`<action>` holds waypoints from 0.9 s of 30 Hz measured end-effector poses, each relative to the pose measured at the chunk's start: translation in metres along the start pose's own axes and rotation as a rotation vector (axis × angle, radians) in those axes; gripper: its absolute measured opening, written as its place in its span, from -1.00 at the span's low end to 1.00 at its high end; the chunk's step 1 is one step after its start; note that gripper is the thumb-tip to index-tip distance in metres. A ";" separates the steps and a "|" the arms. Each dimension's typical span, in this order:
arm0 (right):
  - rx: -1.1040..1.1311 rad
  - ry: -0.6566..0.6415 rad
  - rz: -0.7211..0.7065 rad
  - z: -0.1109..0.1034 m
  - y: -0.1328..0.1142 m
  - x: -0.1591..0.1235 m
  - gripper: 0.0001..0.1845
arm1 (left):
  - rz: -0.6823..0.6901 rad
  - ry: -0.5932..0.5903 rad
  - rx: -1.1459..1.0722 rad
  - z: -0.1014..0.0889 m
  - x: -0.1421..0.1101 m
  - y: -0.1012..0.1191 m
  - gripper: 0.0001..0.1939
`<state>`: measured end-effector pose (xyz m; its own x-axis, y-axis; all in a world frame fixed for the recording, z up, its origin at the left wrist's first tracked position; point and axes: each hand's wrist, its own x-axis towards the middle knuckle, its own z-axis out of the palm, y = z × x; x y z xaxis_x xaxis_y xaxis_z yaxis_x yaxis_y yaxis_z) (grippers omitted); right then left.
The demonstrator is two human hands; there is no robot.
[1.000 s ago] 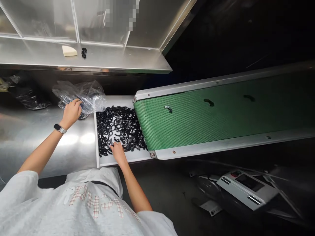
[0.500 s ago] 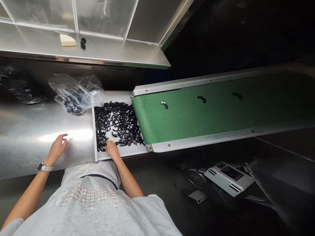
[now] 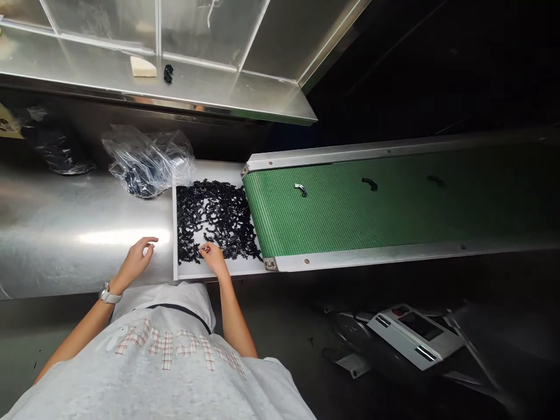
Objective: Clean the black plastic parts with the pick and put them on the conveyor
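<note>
A white tray (image 3: pixel 227 269) holds a heap of small black plastic parts (image 3: pixel 214 216). My right hand (image 3: pixel 213 258) rests at the near edge of that heap, fingers pinched on one black part. My left hand (image 3: pixel 137 256) hovers over the steel table (image 3: pixel 79 233) just left of the tray, fingers loosely spread and holding nothing; a watch sits on that wrist. A clear plastic bag (image 3: pixel 146 157) with more black parts lies behind the tray's left corner.
A green conveyor belt (image 3: pixel 371 204) runs right from the tray, carrying three spaced parts. A steel shelf (image 3: pixel 196 96) above holds a pale block and a black part. Another dark bag (image 3: pixel 56 151) lies far left. A grey control box (image 3: pixel 415 335) sits on the floor.
My left hand left the clear bag and came back toward me, now over the table beside the tray. My right hand stayed at the heap's near edge.
</note>
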<state>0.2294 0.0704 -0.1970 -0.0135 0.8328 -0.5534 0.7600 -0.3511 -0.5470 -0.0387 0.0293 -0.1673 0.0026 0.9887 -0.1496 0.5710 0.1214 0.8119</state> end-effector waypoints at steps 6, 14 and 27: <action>-0.116 -0.011 0.069 0.017 -0.015 0.002 -0.59 | 0.021 -0.096 -0.009 0.013 -0.007 0.005 -0.59; -0.093 0.011 0.151 0.027 -0.028 0.002 -0.60 | -0.056 -0.126 -0.002 0.014 -0.022 -0.010 -0.56; 0.514 -0.123 -0.032 -0.007 -0.040 -0.036 -0.66 | -0.047 -0.117 -0.178 0.007 -0.019 0.041 -0.60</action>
<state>0.2039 0.0578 -0.1512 -0.1311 0.8013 -0.5837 0.3420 -0.5161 -0.7853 -0.0094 0.0145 -0.1353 0.0806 0.9660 -0.2458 0.4183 0.1910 0.8880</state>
